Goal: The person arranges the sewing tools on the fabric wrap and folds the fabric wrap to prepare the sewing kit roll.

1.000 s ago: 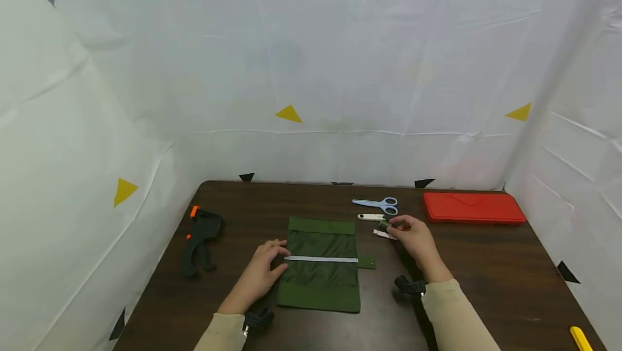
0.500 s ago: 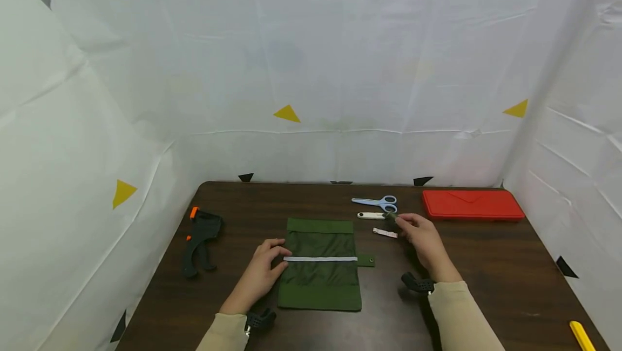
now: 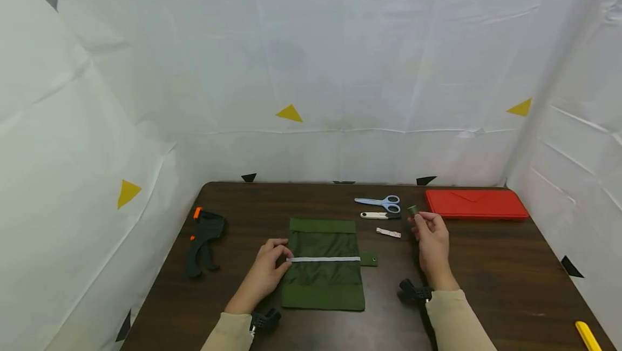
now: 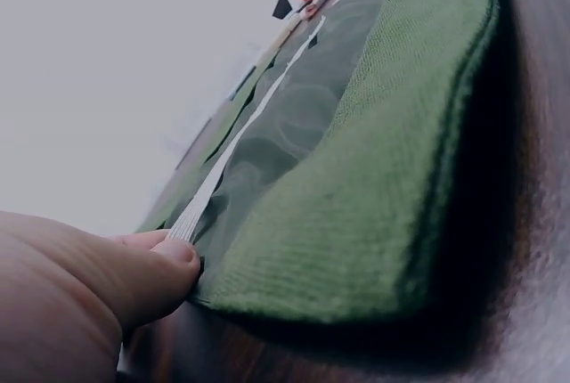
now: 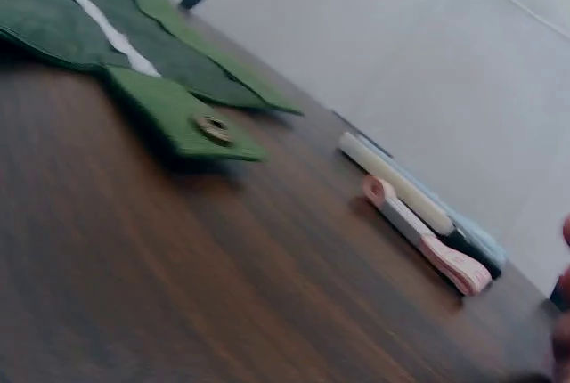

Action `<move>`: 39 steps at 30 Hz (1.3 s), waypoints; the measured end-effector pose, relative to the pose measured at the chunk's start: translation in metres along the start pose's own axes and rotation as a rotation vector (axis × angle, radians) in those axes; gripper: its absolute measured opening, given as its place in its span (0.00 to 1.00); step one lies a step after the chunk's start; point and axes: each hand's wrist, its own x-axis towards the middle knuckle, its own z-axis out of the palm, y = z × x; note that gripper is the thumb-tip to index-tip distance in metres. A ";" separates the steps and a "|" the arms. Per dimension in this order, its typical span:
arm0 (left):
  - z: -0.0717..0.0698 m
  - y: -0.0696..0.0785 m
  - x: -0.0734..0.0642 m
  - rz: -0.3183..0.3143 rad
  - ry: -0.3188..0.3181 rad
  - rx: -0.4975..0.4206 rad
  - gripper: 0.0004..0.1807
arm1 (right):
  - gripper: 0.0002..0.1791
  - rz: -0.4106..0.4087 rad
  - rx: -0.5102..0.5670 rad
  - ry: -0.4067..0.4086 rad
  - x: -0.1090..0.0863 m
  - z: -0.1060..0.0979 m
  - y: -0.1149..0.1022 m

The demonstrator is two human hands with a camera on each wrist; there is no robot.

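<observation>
A green fabric roll-up pouch (image 3: 323, 298) lies open and flat in the head view, with a white elastic band (image 3: 325, 259) across its middle. At its left edge my left hand (image 3: 266, 271) pinches the cloth by the band's end; in the left wrist view the thumb (image 4: 160, 272) presses on that end. My right hand (image 3: 432, 244) holds a small dark green spool (image 3: 412, 210) between thumb and fingertips, raised near the red case. Left of that hand lie a folded measuring tape (image 3: 389, 233), a slim white-and-black tool (image 3: 376, 215) and light blue scissors (image 3: 376, 201).
A red case (image 3: 476, 204) rests at the table's back right. On the left lies a black clamp (image 3: 206, 240) with orange parts. A yellow object (image 3: 587, 335) sits at the right front edge. White sheeting (image 3: 311, 59) encloses the table's back and sides.
My right hand has lifted the small spool from beside the measuring tape and carried it right, towards the red case. The left hand has stayed at the pouch's left edge.
</observation>
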 end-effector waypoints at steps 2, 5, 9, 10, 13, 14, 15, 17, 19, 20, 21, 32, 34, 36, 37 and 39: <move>0.002 0.000 -0.001 0.000 -0.005 0.009 0.07 | 0.15 -0.096 -0.022 0.021 -0.005 0.002 -0.003; 0.002 0.001 -0.001 0.003 -0.002 0.013 0.07 | 0.15 -0.226 -0.082 0.009 -0.014 0.014 -0.016; 0.001 0.003 -0.001 0.015 0.005 0.017 0.07 | 0.13 -0.294 -0.046 -0.082 -0.031 0.045 -0.033; 0.001 0.003 -0.001 0.017 0.008 0.020 0.07 | 0.12 -0.288 -0.022 -0.114 -0.035 0.054 -0.035; 0.002 0.004 -0.001 0.036 0.018 0.031 0.08 | 0.12 -0.227 0.020 -0.208 -0.046 0.079 -0.035; 0.002 0.005 -0.001 0.041 0.022 0.033 0.08 | 0.13 -0.199 0.025 -0.239 -0.049 0.086 -0.035; 0.003 0.005 0.000 0.050 0.027 0.034 0.08 | 0.13 -0.169 0.028 -0.266 -0.051 0.092 -0.034; 0.004 0.006 0.001 0.063 0.032 0.034 0.08 | 0.13 -0.109 0.042 -0.313 -0.054 0.106 -0.033; 0.003 0.006 0.002 0.056 0.030 0.027 0.08 | 0.13 -0.054 0.066 -0.360 -0.057 0.120 -0.030; 0.003 0.006 0.002 0.050 0.029 0.025 0.09 | 0.13 -0.029 0.083 -0.389 -0.060 0.128 -0.029; 0.002 0.006 0.002 0.044 0.029 0.021 0.09 | 0.14 -0.001 0.100 -0.418 -0.063 0.136 -0.026; -0.006 0.003 0.007 0.011 0.034 -0.004 0.06 | 0.19 0.148 0.094 -0.660 -0.082 0.185 0.012; -0.005 0.003 0.010 -0.003 0.037 -0.011 0.05 | 0.19 0.128 0.075 -0.659 -0.081 0.186 0.014; -0.005 0.003 0.011 -0.007 0.035 -0.016 0.04 | 0.18 0.093 -0.002 -0.668 -0.082 0.187 0.016; -0.004 0.003 0.010 -0.016 0.029 -0.015 0.04 | 0.16 0.072 -0.060 -0.676 -0.083 0.187 0.017; -0.004 0.002 0.008 -0.032 0.016 -0.015 0.03 | 0.14 0.027 -0.180 -0.699 -0.086 0.187 0.019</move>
